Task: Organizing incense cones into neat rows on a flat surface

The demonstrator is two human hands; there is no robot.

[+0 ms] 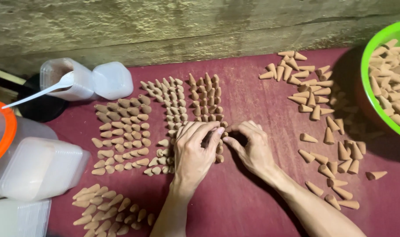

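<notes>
grip: both hands meet fingertip to fingertip over the lower end of the standing cones. left hand fingers curled and pressed together, seemingly pinching a small cone, though the cone itself is hidden. right hand fingers drawn close, tips touching the left hand's; whether it holds anything cannot be told.

around the grip: upright rows of cones run away from the fingertips toward the wall; more cones lying in rows just beside the left hand; loose cones scattered beyond the right hand; green bowl of cones farther that way; clear tubs and a white spoon well past the left wrist.

risk, as judged: rows stand tight under the knuckles, so a dragging finger or wrist would likely topple neighbours in a chain.

room: bare red tabletop lies open between and behind the forearms; little room ahead, with the wall close behind the cones.
</notes>
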